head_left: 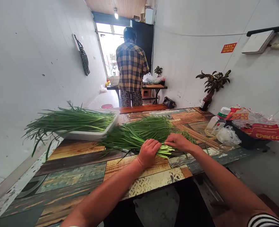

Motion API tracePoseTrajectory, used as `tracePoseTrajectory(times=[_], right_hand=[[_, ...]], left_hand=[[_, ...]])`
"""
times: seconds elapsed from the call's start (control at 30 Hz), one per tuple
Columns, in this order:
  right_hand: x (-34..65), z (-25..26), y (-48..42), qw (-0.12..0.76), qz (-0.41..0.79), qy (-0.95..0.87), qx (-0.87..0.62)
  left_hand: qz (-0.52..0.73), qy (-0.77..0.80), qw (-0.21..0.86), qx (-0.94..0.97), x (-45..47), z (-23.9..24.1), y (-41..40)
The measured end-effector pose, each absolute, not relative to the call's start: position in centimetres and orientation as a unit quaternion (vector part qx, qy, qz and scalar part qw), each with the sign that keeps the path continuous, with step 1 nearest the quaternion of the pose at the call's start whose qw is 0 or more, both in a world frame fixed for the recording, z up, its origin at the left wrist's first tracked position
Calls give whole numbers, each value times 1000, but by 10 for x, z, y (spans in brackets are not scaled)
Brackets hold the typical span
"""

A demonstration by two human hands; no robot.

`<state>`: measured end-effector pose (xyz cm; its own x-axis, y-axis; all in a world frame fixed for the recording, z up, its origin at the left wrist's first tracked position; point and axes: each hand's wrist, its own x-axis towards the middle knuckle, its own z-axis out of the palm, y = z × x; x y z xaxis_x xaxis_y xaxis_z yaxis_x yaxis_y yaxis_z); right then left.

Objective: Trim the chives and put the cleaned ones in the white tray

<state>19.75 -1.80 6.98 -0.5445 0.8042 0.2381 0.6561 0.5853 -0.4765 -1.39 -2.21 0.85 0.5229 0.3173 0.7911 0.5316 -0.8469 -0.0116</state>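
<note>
A bunch of garlic chives (130,137) lies across the table, its pale cut stems pointing right. My left hand (149,152) is closed around the bunch just behind the stem ends. Beside it, my right hand (177,142) is pinched at the tips of the stems; whether it grips a single stalk is too small to be sure. More chives (148,126) are spread on the tabletop behind the held bunch. On the left, a white tray (114,123) carries a large heap of chives (82,118) whose leaves hang over its edge.
Thin wooden skewers (198,135) lie right of the chives. Further right stand a plastic bottle (216,121), a crumpled clear bag (228,136) and a dark bin with red packaging (267,130). A brown bottle holding a plant (206,100) is by the wall. A person (130,66) stands beyond the table, back turned.
</note>
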Motion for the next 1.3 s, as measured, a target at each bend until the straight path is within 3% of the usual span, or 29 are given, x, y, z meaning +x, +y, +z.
tracePoseTrajectory(times=[0.2,0.4,0.5,0.67,0.77,0.87,1.0,1.3], right_hand=[[189,43,-28,410,380,-648,-517],[215,32,-17,450,245,-621,-593],[236,48,-15,417,160,-633,-632],[229,71,-24,323,137,-680,-644],[209,63,-24,284,142,-764,-562],[204,45,-9,210,83,-787,-574],[222,33,31,197,-27,-728,-657],[239,32,74,127,-108,-735,-657]], left_hand=[[-434,-243,117,-859,-13,10,-23],[-417,-247,141,-863,-14,10,-24],[-420,-246,150,-860,-14,11,-24],[-402,-247,165,-866,-13,10,-24],[-387,-244,170,-873,-13,10,-24],[-389,-249,155,-873,-12,8,-24],[-392,-260,143,-871,-12,7,-24],[-371,-280,159,-871,-12,7,-23]])
